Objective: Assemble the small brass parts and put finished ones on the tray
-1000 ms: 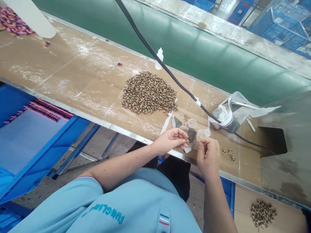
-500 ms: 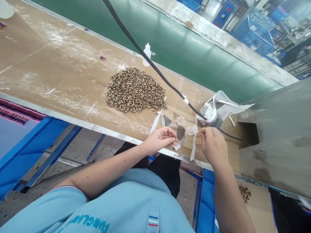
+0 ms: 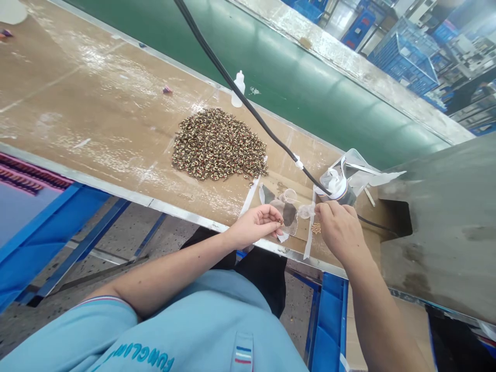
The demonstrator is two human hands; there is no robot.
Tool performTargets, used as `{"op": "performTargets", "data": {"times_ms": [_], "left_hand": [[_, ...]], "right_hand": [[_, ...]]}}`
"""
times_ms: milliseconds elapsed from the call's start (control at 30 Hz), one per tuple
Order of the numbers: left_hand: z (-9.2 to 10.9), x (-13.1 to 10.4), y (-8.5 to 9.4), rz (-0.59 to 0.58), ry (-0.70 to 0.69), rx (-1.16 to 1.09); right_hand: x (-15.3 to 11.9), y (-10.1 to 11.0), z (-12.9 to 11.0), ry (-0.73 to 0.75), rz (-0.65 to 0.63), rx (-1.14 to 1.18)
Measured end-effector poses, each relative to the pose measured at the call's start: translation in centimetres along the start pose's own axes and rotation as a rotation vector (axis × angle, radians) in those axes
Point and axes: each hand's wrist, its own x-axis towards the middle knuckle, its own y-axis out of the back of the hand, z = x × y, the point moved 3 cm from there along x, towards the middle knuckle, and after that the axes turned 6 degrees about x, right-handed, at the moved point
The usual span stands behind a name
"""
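My left hand [image 3: 260, 225] is closed at the table's front edge, pinching a small brownish piece [image 3: 280, 221] between thumb and fingertips. Beside it lies a clear plastic sheet [image 3: 277, 204] with a dark patch, and a round clear cup [image 3: 289, 195] stands behind. Over to the right, my right hand [image 3: 339, 227] is closed too, its fingertips by a small clear dish [image 3: 305, 211]. Whatever those fingers hold is hidden or too small to make out. Just below them sits a little cluster of copper-coloured beads [image 3: 316, 228].
A large heap of small dark and gold pieces [image 3: 219, 144] covers the middle of the table. Behind it stands a white squeeze bottle [image 3: 237, 89]. A black cable [image 3: 256, 114] crosses overhead towards a tub of white material [image 3: 335, 181]. A grey metal housing [image 3: 445, 227] bounds the right side.
My right hand has shifted slightly up, its fingertips now nearer the small clear dish. My left hand keeps its pinch in nearly the same place. The view has moved a little.
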Motion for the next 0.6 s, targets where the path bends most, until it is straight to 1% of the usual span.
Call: {"op": "performTargets", "data": {"times_ms": [133,267,600], "left_hand": [[-0.06,0.02,-0.02,0.000,0.005,-0.010],[0.04,-0.05,-0.05,-0.002,0.008,-0.016],[0.13,-0.03,-0.09,-0.004,0.003,-0.031]], "right_hand": [[0.15,0.01,0.04,0.014,-0.052,-0.010],[0.26,0.02,0.13,0.022,-0.076,0.001],[0.33,0.00,0.29,0.049,-0.070,0.026]]}}
